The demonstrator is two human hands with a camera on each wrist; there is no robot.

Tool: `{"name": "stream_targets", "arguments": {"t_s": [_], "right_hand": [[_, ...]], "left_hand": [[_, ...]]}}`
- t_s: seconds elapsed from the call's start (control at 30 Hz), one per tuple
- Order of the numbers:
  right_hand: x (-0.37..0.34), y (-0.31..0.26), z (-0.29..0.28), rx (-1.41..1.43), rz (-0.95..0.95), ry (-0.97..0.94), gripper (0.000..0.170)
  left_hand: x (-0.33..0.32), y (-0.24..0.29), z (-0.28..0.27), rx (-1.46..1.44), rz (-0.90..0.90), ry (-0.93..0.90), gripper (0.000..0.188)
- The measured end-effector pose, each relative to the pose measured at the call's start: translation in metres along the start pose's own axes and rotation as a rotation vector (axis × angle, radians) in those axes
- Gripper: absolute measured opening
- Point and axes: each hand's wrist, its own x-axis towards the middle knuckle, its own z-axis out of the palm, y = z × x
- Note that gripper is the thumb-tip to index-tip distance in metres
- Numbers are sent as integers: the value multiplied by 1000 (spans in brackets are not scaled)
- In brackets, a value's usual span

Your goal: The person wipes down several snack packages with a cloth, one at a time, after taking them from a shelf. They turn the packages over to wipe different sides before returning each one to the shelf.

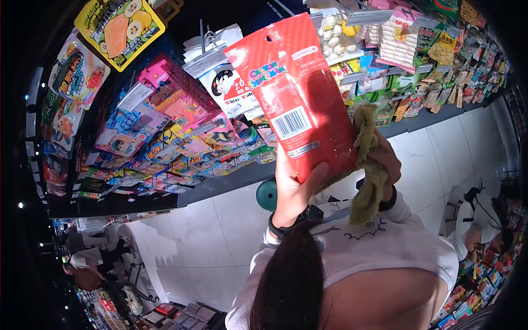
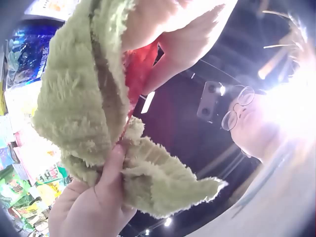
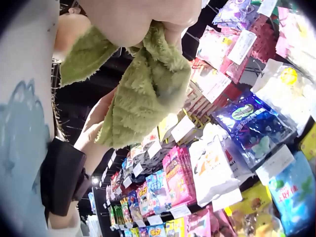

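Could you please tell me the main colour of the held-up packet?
The packet is mainly red; it shows best in the head view.

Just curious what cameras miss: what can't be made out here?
Head view: the red packet's far side, turned away.
Head view: fingertips of the left hand, hidden behind the packet.
Head view: lettering on far-right shelf goods, too small.
Left wrist view: most of the packet, covered by green cloth and hands.
Right wrist view: right hand, partly cut off by the top edge.
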Motion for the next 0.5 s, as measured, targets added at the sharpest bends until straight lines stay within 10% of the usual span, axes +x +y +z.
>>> {"name": "stream_targets", "arguments": {"t_s": [0.17, 0.2, 0.27, 0.33, 0.43, 0.5], "right_hand": [[59, 27, -2, 127, -169, 268, 31], [75, -2, 0, 559, 102, 332, 27], [81, 5, -13, 12, 398, 370, 28], [70, 30, -23, -572, -32, 155, 32], [111, 0, 3, 1042, 381, 284, 29], [124, 3, 19, 677, 539, 426, 29]], "left_hand": [[-3, 16, -4, 50, -18, 57, 65], [-4, 18, -4, 74, -22, 59, 65], [-7, 21, -4, 133, -37, 39, 66], [-9, 25, -5, 202, -49, 1, 67], [-12, 23, -6, 216, -40, -24, 69], [-16, 26, -4, 191, -94, -35, 71]]}}
